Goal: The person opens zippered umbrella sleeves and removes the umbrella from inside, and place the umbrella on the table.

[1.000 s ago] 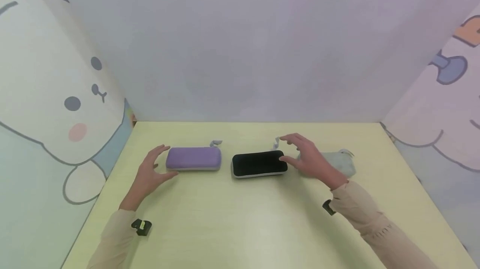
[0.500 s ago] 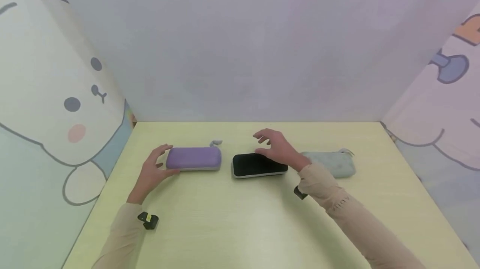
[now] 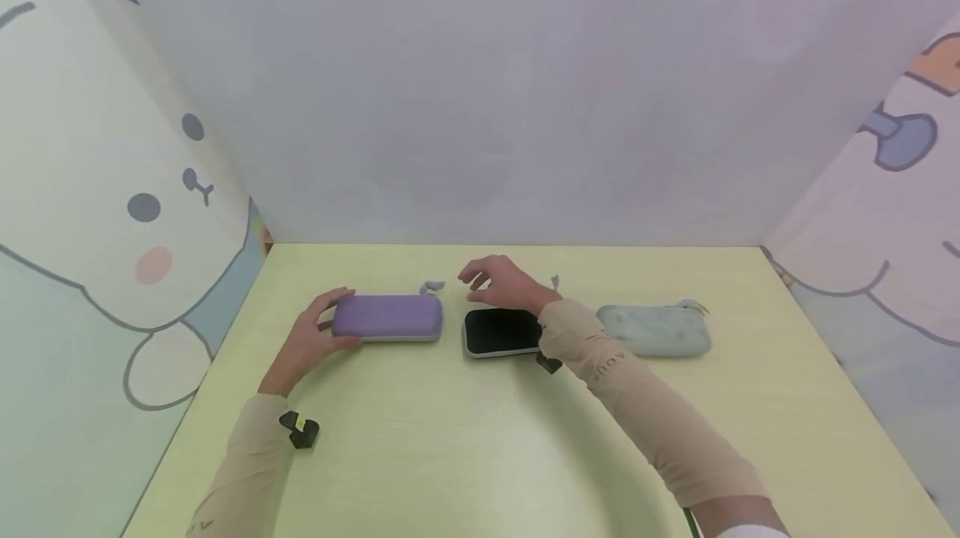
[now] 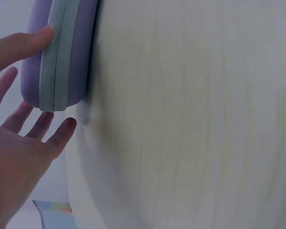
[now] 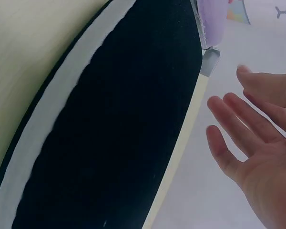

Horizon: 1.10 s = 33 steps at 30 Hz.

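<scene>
At the left of the table lies a purple case (image 3: 387, 317) with a pale zip band around its side. My left hand (image 3: 311, 342) spans its left end. In the left wrist view the thumb (image 4: 31, 45) meets the pale band, while the other fingers spread loosely around the rounded end. A black case (image 3: 501, 332) with a light grey band lies mid-table. Over its back edge hovers my right hand (image 3: 506, 281), fingers loosely bent and holding nothing, pointing toward the purple case. The right forearm hides the black case's right end.
A pale grey-green pouch (image 3: 656, 331) with a strap lies to the right of the black case. A ribbon tab (image 3: 431, 286) sticks out behind the purple case. A plain wall (image 3: 517, 105) rises at the table's back edge, with cartoon-printed panels on both sides.
My right hand has moved left, from the black case's right end to above its back edge. My left hand has edged right, further around the purple case's end. The cases stay put.
</scene>
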Each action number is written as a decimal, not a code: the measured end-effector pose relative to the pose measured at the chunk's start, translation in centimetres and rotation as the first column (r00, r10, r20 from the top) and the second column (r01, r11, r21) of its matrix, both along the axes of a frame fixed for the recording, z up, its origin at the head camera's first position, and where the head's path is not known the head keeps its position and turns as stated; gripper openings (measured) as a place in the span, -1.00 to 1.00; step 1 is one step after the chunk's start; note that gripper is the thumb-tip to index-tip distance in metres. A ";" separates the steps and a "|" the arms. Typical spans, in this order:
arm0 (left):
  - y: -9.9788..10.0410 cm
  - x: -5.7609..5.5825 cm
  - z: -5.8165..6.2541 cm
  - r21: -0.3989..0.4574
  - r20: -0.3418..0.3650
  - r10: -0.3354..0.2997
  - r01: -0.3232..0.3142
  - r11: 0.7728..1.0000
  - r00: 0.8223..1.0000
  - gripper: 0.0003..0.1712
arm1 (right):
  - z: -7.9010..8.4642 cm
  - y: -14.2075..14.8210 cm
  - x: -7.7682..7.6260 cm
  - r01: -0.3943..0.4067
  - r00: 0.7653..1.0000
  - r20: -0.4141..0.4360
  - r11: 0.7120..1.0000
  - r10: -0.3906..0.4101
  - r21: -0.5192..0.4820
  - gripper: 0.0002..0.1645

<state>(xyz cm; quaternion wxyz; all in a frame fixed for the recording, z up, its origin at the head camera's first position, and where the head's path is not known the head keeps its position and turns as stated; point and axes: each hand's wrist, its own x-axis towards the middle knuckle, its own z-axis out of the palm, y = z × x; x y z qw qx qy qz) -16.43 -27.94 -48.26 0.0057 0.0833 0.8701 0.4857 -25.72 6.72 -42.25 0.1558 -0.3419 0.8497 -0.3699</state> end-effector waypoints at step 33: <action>-1.0 -1.3 0.6 0.106 0.107 -0.088 0.077 0.991 0.990 -0.19 | -2.1 -7.7 -2.5 0.008 0.987 0.156 0.990 -0.030 0.142 -0.56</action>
